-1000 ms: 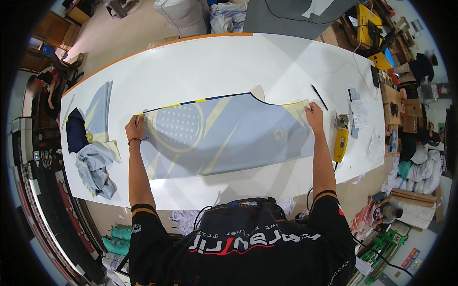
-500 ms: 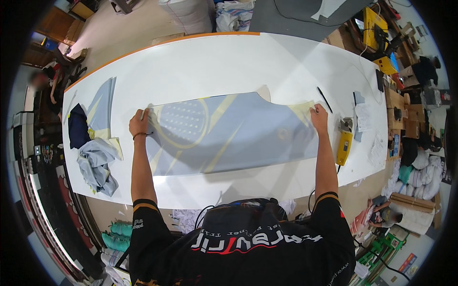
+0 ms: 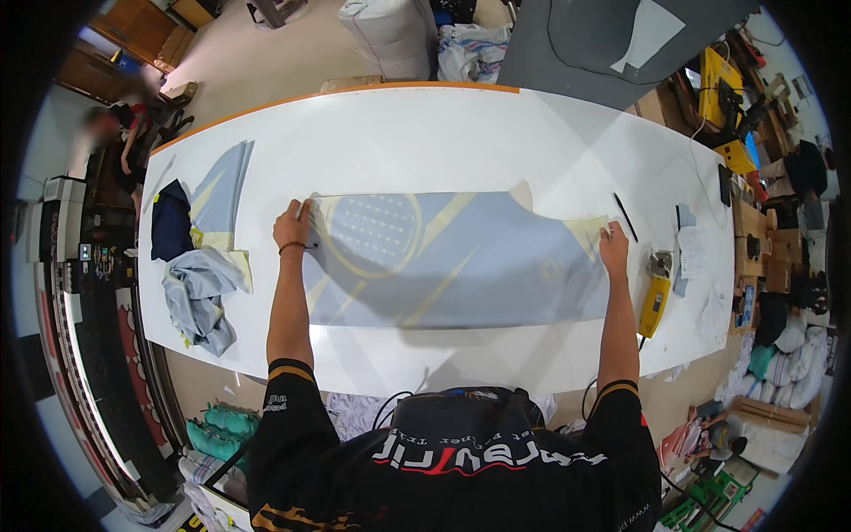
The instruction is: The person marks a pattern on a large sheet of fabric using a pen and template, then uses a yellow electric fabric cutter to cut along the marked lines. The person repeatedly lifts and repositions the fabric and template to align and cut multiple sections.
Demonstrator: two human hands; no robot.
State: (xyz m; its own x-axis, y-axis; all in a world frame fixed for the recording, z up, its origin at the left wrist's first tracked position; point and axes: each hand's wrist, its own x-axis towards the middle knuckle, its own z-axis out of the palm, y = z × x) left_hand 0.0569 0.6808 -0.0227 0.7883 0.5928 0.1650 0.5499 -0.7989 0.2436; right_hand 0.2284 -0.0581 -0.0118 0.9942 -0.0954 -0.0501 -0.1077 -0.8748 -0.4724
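Observation:
A large pale grey-blue fabric panel with yellow stripes and a racket print lies stretched lengthwise on the white table, a curved cut-out at its far right. My left hand pinches its far left corner. At the right end, my right hand grips the yellowish far corner between thumb and fingers. A scrap of pale cloth peeks out beside the curve. To the right of my right hand are a black pen and a yellow electric cloth cutter.
Folded grey-blue pieces, a navy cloth and a crumpled cloth lie at the table's left end. Paper sheets rest near the right edge. A white sack stands beyond the far edge. Other people are in the room.
The whole view has shifted and turned slightly. Both hands keep hold of the panel's corners, and the panel appears to lie in the same place on the table.

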